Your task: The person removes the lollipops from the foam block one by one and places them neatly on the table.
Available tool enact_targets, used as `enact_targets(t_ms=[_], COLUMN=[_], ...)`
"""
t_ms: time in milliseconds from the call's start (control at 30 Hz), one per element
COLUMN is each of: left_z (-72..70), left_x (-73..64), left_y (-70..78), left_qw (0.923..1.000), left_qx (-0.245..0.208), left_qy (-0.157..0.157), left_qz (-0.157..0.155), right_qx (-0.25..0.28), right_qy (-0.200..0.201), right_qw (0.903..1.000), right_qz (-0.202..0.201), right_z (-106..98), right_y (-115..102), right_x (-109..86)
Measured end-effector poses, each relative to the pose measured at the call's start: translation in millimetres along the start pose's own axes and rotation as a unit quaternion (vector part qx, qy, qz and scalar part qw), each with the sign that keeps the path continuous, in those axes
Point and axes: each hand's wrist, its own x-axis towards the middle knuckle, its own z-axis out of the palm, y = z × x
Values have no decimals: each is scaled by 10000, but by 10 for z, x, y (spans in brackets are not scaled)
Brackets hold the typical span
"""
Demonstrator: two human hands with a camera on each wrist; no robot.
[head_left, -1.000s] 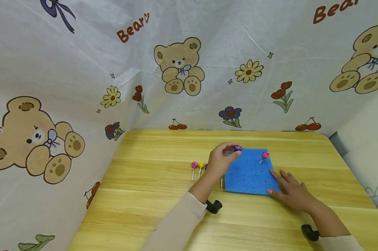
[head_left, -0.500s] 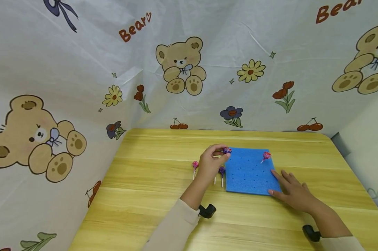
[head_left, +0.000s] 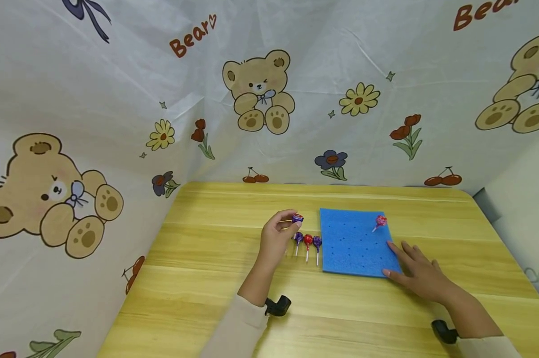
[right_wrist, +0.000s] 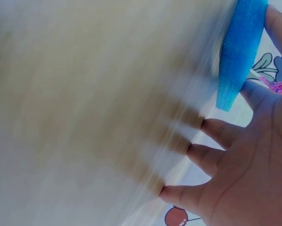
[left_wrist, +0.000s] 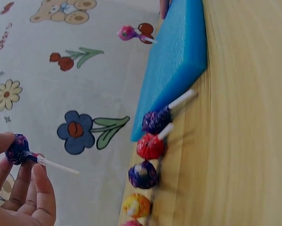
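My left hand (head_left: pixel 271 239) pinches a purple-wrapped lollipop (head_left: pixel 298 218) by its candy head, left of the blue foam board (head_left: pixel 354 248). Its white stick (left_wrist: pixel 61 166) points away from the fingers in the left wrist view. Below that hand, several lollipops lie in a row on the table: a purple one (left_wrist: pixel 156 121) beside the board, then a red one (left_wrist: pixel 150 147), another purple (left_wrist: pixel 143 175), a yellow one (left_wrist: pixel 136 205) and a pink one partly out of frame. A pink lollipop (head_left: pixel 381 221) stands tilted in the board's far right part. My right hand (head_left: pixel 420 274) lies spread, thumb and index finger touching the board's right edge.
Rows of small holes dot the foam board. The wooden table (head_left: pixel 198 278) carries everything, and a white cloth with printed bears (head_left: pixel 260 94) hangs behind and along its left side. A black wrist camera (head_left: pixel 278 306) is on the left wrist.
My left hand has moved left with the purple lollipop, from over the board's far left corner to above the row, uncovering the nearer lollipops. My right hand stays at the board's edge.
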Motion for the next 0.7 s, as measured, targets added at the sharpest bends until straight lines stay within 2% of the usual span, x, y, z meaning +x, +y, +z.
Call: enact_targets(t_ms=[400, 700], left_z=[-396, -567], left_x=[13, 23], left_y=[-36, -32], left_qw=[9990, 9971], left_qx=[-32, 36], left_qy=[444, 735], left_qz=[-102, -182], right_qx=[-67, 40], right_qy=[-42, -75], right_qw=[9999, 9999], right_qz=[62, 88], right_z=[-16, -18], right_y=[-17, -22], right_x=[9, 5])
